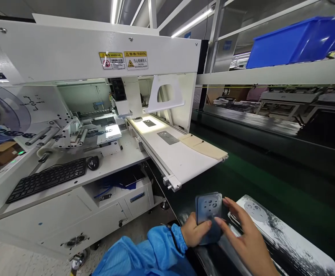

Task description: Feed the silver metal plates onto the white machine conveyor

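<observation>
My left hand grips a small stack of bluish-grey phone back panels by its lower left side, thumb across the front. Camera holes show near the top of the front panel. My right hand is at the stack's right side with thumb and forefinger spread apart. The thumb tip is at the panel's face, and the forefinger tip is by its upper right edge; whether they touch it I cannot tell. Right of my hands lies a white panel with black speckles, marked with a round camera pattern.
A white machine has a conveyor belt carrying a dark phone panel; another panel lies under bright light. A keyboard and mouse rest at left. A dark green belt runs behind my hands. Above sits a blue bin.
</observation>
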`<state>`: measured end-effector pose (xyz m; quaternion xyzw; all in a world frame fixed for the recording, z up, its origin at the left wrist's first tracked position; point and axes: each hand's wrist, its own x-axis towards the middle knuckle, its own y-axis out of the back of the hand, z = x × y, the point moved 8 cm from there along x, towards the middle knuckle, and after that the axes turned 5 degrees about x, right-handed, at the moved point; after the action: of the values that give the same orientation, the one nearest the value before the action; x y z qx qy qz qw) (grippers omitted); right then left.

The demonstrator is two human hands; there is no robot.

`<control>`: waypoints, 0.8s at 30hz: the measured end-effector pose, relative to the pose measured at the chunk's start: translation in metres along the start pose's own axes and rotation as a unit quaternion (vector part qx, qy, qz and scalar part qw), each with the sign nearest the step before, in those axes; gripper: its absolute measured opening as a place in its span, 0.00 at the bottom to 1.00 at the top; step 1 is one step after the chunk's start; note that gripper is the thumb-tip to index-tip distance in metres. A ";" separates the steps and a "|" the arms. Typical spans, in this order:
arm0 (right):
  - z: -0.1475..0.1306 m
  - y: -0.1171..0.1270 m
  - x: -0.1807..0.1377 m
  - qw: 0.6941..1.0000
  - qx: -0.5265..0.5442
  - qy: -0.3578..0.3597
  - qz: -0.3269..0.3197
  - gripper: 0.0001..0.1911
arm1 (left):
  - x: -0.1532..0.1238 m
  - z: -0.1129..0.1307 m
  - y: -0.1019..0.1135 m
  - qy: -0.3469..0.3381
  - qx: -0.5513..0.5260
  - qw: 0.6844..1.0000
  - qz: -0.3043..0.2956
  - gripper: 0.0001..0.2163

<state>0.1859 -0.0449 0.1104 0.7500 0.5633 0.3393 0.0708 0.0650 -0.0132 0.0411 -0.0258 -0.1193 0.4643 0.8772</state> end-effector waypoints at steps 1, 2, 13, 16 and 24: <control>0.010 0.002 0.004 0.998 0.015 -0.052 -0.021 0.30 | 0.001 0.000 0.002 0.012 -0.039 0.999 0.025 0.30; 0.017 0.001 0.005 0.993 0.033 -0.098 -0.053 0.31 | 0.003 0.001 0.004 0.022 -0.073 0.996 0.049 0.31; 0.034 -0.020 -0.008 0.939 0.082 -0.242 -0.228 0.20 | -0.001 0.024 0.012 0.036 -0.201 0.961 0.185 0.30; 0.048 -0.003 -0.001 0.949 0.052 -0.235 -0.202 0.21 | -0.007 0.015 0.016 0.094 -0.223 0.942 0.233 0.34; 0.020 0.026 0.008 0.991 -0.117 -0.054 -0.043 0.26 | -0.005 0.009 0.012 0.119 -0.240 0.928 0.258 0.37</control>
<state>0.2194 -0.0415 0.1114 0.7288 0.5471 0.3585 0.2026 0.0505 -0.0105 0.0468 -0.3208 -0.1117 0.6258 0.7021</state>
